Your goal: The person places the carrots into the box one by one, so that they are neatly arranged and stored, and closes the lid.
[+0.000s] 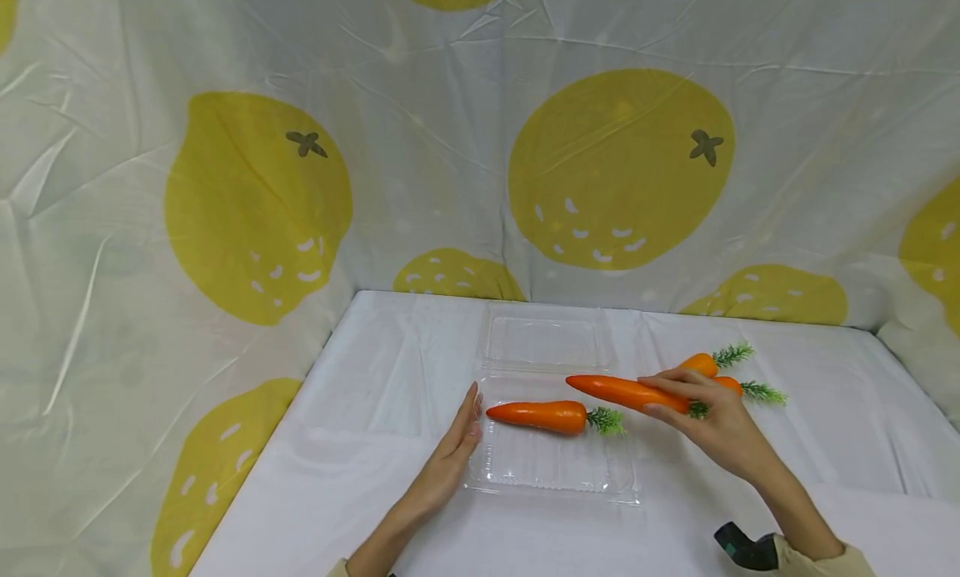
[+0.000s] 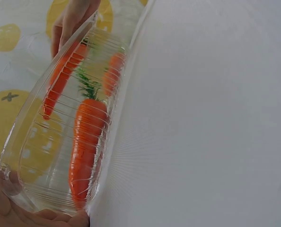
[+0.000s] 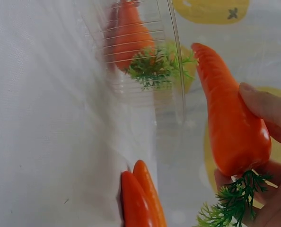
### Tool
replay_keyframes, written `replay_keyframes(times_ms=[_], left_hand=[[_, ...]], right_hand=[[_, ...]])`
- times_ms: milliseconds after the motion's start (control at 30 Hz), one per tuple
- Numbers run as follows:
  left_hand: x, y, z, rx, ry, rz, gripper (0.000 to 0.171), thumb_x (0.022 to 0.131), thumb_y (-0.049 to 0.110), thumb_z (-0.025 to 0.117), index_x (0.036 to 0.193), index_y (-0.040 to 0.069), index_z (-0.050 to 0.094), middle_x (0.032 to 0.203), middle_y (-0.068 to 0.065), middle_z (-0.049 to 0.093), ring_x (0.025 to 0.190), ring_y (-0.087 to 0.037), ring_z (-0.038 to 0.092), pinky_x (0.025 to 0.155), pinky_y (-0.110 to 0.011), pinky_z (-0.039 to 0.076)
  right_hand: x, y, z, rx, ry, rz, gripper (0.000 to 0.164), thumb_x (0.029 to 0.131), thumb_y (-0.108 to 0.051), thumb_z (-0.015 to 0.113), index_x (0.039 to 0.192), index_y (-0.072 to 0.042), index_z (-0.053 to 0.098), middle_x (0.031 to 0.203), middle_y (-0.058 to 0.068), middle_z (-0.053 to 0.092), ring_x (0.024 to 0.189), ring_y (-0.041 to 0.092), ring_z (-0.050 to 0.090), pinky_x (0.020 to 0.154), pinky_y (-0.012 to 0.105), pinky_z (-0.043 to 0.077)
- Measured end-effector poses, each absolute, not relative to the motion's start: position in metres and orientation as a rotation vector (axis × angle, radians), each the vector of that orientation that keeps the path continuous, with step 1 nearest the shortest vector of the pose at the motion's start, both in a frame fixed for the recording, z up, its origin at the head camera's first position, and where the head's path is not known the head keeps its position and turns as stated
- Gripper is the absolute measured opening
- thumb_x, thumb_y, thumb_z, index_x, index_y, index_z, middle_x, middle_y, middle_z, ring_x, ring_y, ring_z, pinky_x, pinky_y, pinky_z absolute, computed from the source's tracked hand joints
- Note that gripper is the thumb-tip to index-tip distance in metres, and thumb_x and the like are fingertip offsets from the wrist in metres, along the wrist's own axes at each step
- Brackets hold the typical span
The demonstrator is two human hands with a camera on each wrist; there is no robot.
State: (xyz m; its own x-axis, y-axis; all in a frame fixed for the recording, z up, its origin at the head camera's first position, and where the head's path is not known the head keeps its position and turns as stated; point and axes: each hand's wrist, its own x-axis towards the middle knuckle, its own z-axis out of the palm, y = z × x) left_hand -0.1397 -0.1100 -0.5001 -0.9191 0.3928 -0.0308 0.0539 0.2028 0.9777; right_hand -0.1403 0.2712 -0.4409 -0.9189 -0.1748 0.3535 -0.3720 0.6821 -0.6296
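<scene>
Holding a carrot [image 1: 622, 389] raised in the right hand [image 1: 708, 414], clamped between thumb and fingers around its thick end, with tip pointing left and overlapping the far right part of a clear container [image 1: 555, 473] in the head view (apart from the plastic in the right wrist view). Resting the left hand [image 1: 438, 469] against the container's left side, with fingers fairly straight and touching the wall. Lying open, with lid [image 1: 547, 343] folded out flat on the far side and base on the near side. Bearing in that base a second carrot [image 1: 536, 416], on its side, tip left, green leaves [image 1: 606, 421] right. Seen farther right, partly behind the right hand: two more carrots [image 1: 699, 363], side by side, leaves toward the right. Spread underneath, a white cloth [image 1: 315, 502]; hung behind, a lemon-print curtain [image 1: 420, 143].
</scene>
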Motion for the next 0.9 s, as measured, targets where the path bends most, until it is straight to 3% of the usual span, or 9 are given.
replay_keyframes(times_ms=[333,767,900], left_hand=[[-0.139,-0.109,-0.498,0.414,2.2,1.789,0.06,0.115,0.024,0.03,0.168,0.025,0.001,0.175,-0.01,0.011,0.163,-0.028,0.01,0.129,-0.052,0.011],[-0.139,-0.11,-0.498,0.412,2.198,1.791,0.061,0.115,0.022,0.031,0.168,0.024,0.002,0.175,-0.01,0.012,0.163,-0.027,0.012,0.129,-0.051,0.012],[-0.139,-0.109,-0.498,0.415,2.207,1.788,0.061,0.115,0.023,0.031,0.168,0.024,0.002,0.175,-0.011,0.012,0.163,-0.027,0.012,0.129,-0.048,0.013]], right_hand=[[-0.14,0.264,-0.443,0.42,-2.665,1.048,0.036,0.089,-0.024,0.083,0.125,-0.023,0.077,0.118,0.001,0.072,0.102,-0.003,0.054,0.08,0.017,0.055],[-0.14,0.252,-0.447,0.462,-2.687,1.061,0.035,0.089,-0.028,0.083,0.124,-0.025,0.077,0.117,-0.002,0.072,0.105,0.012,0.063,0.083,0.016,0.056],[-0.14,0.249,-0.448,0.528,-2.656,1.075,0.035,0.089,-0.023,0.082,0.124,-0.024,0.077,0.116,-0.002,0.071,0.104,0.009,0.063,0.083,0.015,0.055]])
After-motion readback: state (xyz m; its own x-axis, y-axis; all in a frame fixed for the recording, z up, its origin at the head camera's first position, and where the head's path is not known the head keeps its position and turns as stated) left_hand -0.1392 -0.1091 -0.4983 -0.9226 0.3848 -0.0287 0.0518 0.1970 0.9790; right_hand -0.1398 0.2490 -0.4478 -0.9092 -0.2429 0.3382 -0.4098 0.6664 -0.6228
